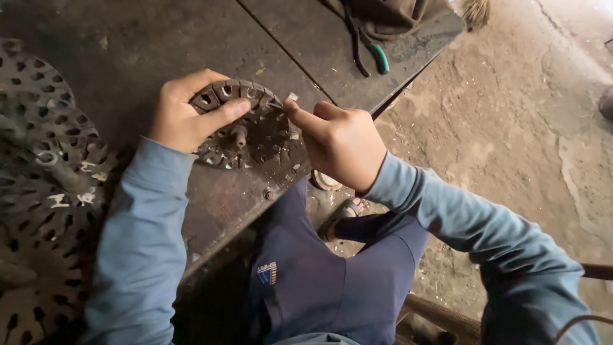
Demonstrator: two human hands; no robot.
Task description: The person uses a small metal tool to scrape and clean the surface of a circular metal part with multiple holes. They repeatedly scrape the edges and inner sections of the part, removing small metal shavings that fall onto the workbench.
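Left hand (pixel 182 115) grips slotted metal disc (pixel 246 131); right hand (pixel 341 147) pinches possibly small tool at disc rim.

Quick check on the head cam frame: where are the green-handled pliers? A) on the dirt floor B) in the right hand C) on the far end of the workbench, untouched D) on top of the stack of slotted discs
C: the green-handled pliers lie on the far end of the workbench, apart from both hands; the left hand grips the slotted metal disc and the right hand works at its rim.
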